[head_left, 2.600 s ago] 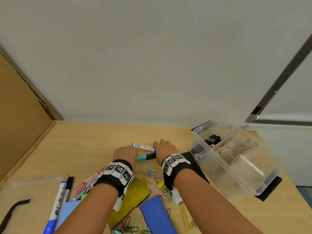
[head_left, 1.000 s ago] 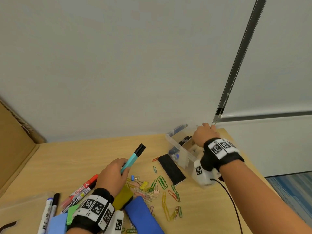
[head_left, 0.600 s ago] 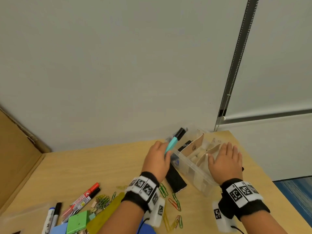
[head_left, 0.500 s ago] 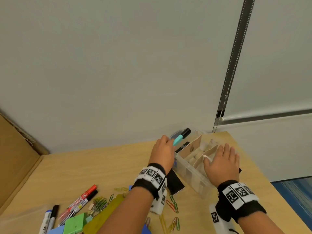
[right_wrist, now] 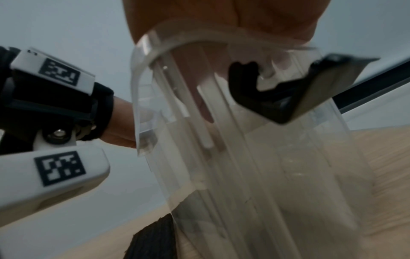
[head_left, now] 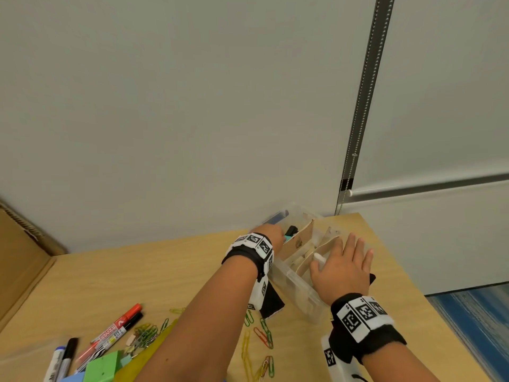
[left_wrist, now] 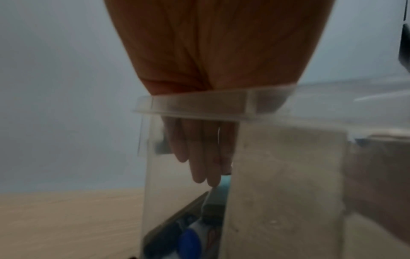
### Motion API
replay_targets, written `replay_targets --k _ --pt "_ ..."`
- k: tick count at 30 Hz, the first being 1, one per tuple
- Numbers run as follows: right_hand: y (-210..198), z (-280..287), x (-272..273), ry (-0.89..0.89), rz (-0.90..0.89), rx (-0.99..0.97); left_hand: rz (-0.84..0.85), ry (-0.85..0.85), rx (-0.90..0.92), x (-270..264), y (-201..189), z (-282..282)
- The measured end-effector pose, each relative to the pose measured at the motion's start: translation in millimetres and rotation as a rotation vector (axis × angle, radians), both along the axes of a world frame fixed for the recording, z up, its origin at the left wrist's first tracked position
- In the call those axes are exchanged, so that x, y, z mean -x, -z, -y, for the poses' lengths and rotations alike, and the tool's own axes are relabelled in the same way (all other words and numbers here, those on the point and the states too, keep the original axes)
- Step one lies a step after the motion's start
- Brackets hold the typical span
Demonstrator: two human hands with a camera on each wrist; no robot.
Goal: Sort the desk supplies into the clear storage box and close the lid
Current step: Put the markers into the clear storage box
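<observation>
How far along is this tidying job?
Early on. A few markers already lie in the box's end compartment. Right now the left hand is lowering a teal marker in there, while the right hand lies flat on the box. Left: red marker, paper clips, green block on the desk, and no lid on yet.

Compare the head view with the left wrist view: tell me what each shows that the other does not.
Only the head view shows the right hand lying flat over the clear storage box, the red marker and the loose paper clips on the desk.

Only the left wrist view shows the blue-capped marker already lying at the bottom of the end compartment.

Both show the left hand reaching into that compartment with the teal marker, and the box's clear wall.
</observation>
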State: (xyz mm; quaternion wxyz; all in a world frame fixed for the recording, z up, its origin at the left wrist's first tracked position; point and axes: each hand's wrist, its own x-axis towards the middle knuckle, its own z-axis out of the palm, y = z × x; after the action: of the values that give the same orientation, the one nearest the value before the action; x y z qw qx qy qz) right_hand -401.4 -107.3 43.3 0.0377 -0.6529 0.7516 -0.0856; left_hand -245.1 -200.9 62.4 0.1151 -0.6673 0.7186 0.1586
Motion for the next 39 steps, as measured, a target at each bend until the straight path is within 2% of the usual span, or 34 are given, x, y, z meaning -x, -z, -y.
replay_targets --k 2,5,9,12,16,20,23,26,30,34,37,39 --pt "-0.6 0.2 0.1 -0.007 0.002 -0.006 -0.065 -0.005 0.050 -3.5 -0.1 -7.0" --pt "-0.1 -0.2 0.9 -0.017 0.006 -0.004 -0.211 -0.004 0.238 -6.8 -5.3 -31.5" --pt "1.1 -0.6 3.0 -0.037 0.016 0.000 -0.412 0.002 0.475 -16.6 -11.3 -92.6" --pt "1.8 0.2 3.1 -0.043 0.028 0.007 -0.423 -0.038 0.517 -40.6 -8.9 -140.9" --pt "-0.8 -1.3 4.5 -0.063 0.029 -0.022 -0.348 -0.132 0.505 -99.3 9.2 -200.9" --pt "-14.9 -14.7 -4.9 -0.164 0.031 0.000 -0.233 -0.323 0.444 -183.1 30.0 -243.4" --pt "-26.6 -37.2 -33.1 -0.335 0.077 0.117 -0.109 -0.447 0.368 -245.3 38.4 -258.4" --pt "-31.4 -63.3 -86.9 -0.594 0.194 0.174 0.003 -0.519 0.171 -287.8 44.4 -259.9" --pt "-21.9 -92.4 -169.2 -0.859 0.290 0.032 0.067 -0.503 0.039 -307.7 50.3 -250.1" --pt "7.6 -105.3 -238.5 -0.950 0.300 -0.227 0.029 -0.468 0.025 -319.9 57.9 -244.0" --pt "25.2 -100.1 -279.1 -0.963 0.208 -0.405 -0.005 -0.454 -0.030 -326.7 62.2 -244.0" --pt "30.1 -94.4 -300.9 -0.982 0.094 -0.384 0.000 -0.443 -0.040 -327.7 64.2 -244.5"
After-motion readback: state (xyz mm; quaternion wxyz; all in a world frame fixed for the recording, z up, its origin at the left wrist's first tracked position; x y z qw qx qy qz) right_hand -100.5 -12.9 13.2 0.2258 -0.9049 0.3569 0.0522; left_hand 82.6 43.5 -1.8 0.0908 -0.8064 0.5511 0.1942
